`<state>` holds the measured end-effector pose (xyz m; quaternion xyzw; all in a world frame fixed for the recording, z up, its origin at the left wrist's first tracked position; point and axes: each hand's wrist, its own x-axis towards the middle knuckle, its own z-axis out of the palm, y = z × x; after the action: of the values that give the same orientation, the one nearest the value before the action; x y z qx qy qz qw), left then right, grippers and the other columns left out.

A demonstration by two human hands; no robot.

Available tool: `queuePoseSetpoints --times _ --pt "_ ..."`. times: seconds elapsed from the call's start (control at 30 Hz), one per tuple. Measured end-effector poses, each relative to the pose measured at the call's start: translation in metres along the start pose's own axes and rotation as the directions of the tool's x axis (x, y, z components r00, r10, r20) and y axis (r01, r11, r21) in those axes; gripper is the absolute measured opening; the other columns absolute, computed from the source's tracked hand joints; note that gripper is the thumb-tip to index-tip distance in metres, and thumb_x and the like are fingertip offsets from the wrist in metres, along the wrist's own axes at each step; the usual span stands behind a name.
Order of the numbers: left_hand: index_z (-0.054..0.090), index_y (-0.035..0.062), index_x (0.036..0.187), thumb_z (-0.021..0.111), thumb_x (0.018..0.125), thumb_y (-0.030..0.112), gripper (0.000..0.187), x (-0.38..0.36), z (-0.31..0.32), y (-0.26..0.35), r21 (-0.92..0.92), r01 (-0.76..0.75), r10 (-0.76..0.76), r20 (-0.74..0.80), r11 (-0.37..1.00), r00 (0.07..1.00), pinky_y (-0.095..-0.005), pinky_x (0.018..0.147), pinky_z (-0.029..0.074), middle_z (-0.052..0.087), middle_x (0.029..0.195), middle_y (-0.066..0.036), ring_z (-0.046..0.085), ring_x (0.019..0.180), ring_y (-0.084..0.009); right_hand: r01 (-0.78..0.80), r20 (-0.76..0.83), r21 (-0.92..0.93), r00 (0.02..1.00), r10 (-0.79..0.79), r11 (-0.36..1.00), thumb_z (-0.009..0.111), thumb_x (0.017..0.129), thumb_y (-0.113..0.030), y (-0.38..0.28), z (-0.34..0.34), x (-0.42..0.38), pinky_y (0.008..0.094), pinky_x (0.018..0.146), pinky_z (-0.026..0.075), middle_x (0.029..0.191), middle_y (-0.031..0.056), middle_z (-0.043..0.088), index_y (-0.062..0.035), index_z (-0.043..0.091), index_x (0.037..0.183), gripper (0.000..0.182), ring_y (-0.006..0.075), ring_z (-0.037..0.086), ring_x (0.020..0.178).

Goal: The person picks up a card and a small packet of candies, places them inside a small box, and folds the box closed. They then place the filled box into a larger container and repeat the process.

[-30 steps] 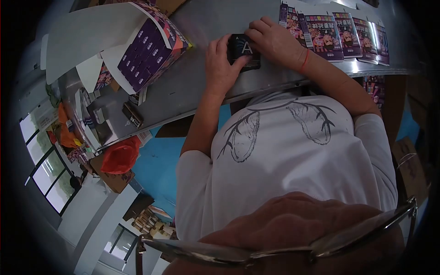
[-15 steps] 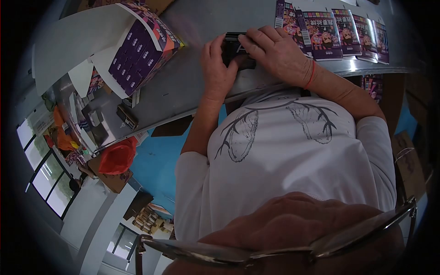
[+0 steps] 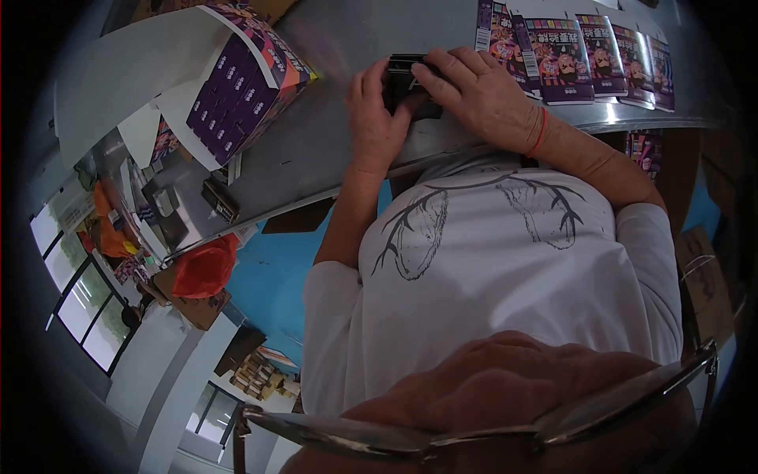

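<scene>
A small black stack (image 3: 403, 69), seemingly cards with a pale letter on the face, lies between my hands at the metal table's near side. My left hand (image 3: 375, 118) is curled around its left side, with the thumb across the lower part. From the right, my right hand (image 3: 474, 91) bends its fingers over the upper right part of the stack, hiding much of it. A red string circles that wrist. Just right of my right hand are several purple printed packs (image 3: 562, 67), overlapping in a row.
At the left, a large open display carton (image 3: 296, 67) holds rows of small purple boxes (image 3: 229, 103). A dark small box (image 3: 219, 201) sits near the metal table's (image 3: 316, 150) front edge. Beyond that edge are a red bag (image 3: 205, 267) and a cardboard box (image 3: 201, 308).
My right hand has shifted very slightly to the right, showing a bit more of the black stack. My left hand keeps its hold.
</scene>
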<state>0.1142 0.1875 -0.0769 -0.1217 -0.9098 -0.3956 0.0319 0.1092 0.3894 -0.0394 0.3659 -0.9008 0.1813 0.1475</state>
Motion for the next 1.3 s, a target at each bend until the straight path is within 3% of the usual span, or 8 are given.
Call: queuePoseSetpoints --times 0.67,0.8,0.87,0.97,1.03,1.17,1.23,1.3 --pt "0.052 0.0085 0.118 0.078 0.070 0.025 0.057 -0.001 0.001 0.001 -0.087 0.078 -0.078 -0.001 0.993 0.997 -0.0400 0.086 0.040 0.053 0.110 -0.009 0.053 0.098 -0.0290 0.012 -0.011 0.033 1.000 -0.012 0.999 0.059 0.078 -0.017 -0.002 -0.001 0.004 0.0365 0.080 0.045 0.113 0.0122 0.052 -0.0044 0.053 0.112 0.037 0.0251 0.052 0.100" --pt "0.053 0.0065 0.111 0.077 0.070 0.023 0.050 -0.002 0.001 -0.005 -0.005 -0.049 0.049 -0.006 0.999 0.999 -0.0407 0.085 0.041 0.053 0.110 -0.010 0.052 0.099 -0.0298 0.019 -0.040 0.068 0.999 -0.017 0.997 0.059 0.077 -0.016 -0.002 0.005 0.004 0.0356 0.077 0.047 0.109 0.0128 0.055 -0.0040 0.053 0.106 0.032 0.0261 0.053 0.098" --pt "0.053 0.0054 0.109 0.077 0.071 0.022 0.048 0.001 0.001 -0.003 -0.016 -0.089 0.089 0.019 0.996 0.996 -0.0409 0.085 0.041 0.053 0.110 -0.011 0.052 0.100 -0.0303 -0.047 -0.010 0.289 0.999 0.052 0.956 0.060 0.077 -0.013 0.001 0.014 0.005 0.0361 0.072 0.048 0.097 0.0137 0.059 -0.0041 0.052 0.099 0.025 0.0296 0.057 0.089" --pt "0.052 0.0032 0.106 0.075 0.073 0.019 0.043 0.000 0.002 0.006 0.032 -0.095 0.095 0.025 0.995 0.995 -0.0410 0.084 0.043 0.052 0.111 -0.013 0.053 0.099 -0.0320 -0.143 -0.023 0.420 0.986 0.167 0.896 0.062 0.077 -0.010 0.010 0.021 0.011 0.0392 0.067 0.049 0.080 0.0160 0.061 -0.0022 0.052 0.092 0.019 0.0337 0.060 0.077" --pt "0.052 0.0019 0.107 0.073 0.074 0.018 0.042 0.002 0.000 0.015 -0.001 0.033 -0.033 0.093 0.999 0.995 -0.0400 0.084 0.043 0.051 0.112 -0.015 0.053 0.098 -0.0329 -0.224 0.048 0.473 0.972 0.229 0.852 0.063 0.077 -0.010 0.015 0.017 0.009 0.0405 0.067 0.048 0.078 0.0165 0.060 -0.0025 0.053 0.095 0.022 0.0348 0.059 0.075" --pt "0.054 0.0010 0.105 0.069 0.079 0.017 0.033 0.013 -0.020 0.021 -0.046 -0.093 0.100 0.167 0.995 0.981 -0.0366 0.081 0.045 0.050 0.113 -0.015 0.055 0.094 -0.0312 -0.333 0.121 0.625 0.935 0.334 0.706 0.064 0.079 -0.011 0.032 0.003 0.002 0.0424 0.064 0.047 0.076 0.0192 0.060 -0.0018 0.055 0.098 0.023 0.0374 0.059 0.072" --pt "0.057 0.0002 0.100 0.062 0.086 0.015 0.021 0.022 -0.033 0.025 -0.190 0.026 0.033 0.302 0.981 0.953 -0.0335 0.076 0.046 0.053 0.106 -0.015 0.057 0.088 -0.0284 -0.372 0.127 0.633 0.915 0.382 0.680 0.063 0.081 -0.011 0.051 -0.011 -0.004 0.0412 0.065 0.047 0.076 0.0184 0.061 -0.0009 0.054 0.097 0.021 0.0361 0.060 0.073" --pt "0.058 0.0000 0.098 0.059 0.088 0.014 0.017 0.048 -0.035 0.034 -0.134 -0.019 0.055 0.275 0.991 0.960 -0.0325 0.074 0.047 0.055 0.101 -0.014 0.058 0.086 -0.0268 -0.412 0.150 0.656 0.893 0.425 0.633 0.063 0.082 -0.012 0.064 -0.022 -0.013 0.0401 0.065 0.047 0.076 0.0176 0.061 -0.0001 0.054 0.096 0.020 0.0348 0.061 0.073"
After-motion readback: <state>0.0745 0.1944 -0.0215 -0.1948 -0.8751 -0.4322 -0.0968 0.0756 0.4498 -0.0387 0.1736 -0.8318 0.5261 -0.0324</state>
